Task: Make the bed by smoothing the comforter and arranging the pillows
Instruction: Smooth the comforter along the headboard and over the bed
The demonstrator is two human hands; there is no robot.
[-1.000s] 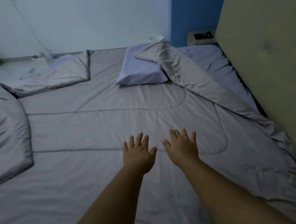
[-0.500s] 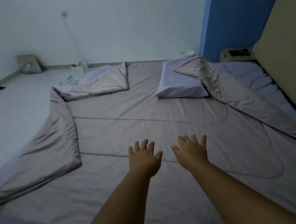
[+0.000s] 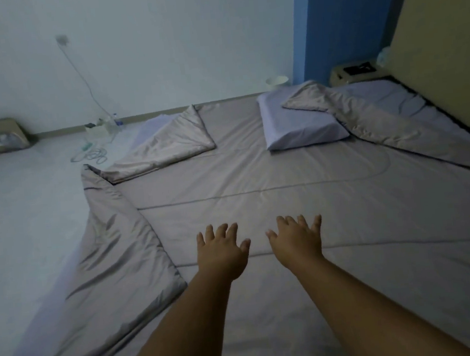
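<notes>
Both hands spread flat, left hand (image 3: pixel 220 255) and right hand (image 3: pixel 296 240) side by side on grey comforter (image 3: pixel 287 201), pillow (image 3: pixel 299 127) beyond.

Dim room, pale wall (image 3: pixel 157 41), blue wall (image 3: pixel 336 18)

We were in a bedroom of a home: a wide, low bed (image 3: pixel 378 98) filled most of the view, spread with a grey quilted comforter (image 3: pixel 287 201) and carrying a pale pillow (image 3: pixel 300 127), with a padded beige headboard (image 3: pixel 441 66) at its head. Beside the headboard we saw a small bedside table (image 3: pixel 356 73) against a blue wall (image 3: pixel 336 18). A cable (image 3: pixel 82 77) ran from a wall socket (image 3: pixel 61 40) down to the bare floor (image 3: pixel 17 227) near a cardboard box (image 3: pixel 1 133).
</notes>
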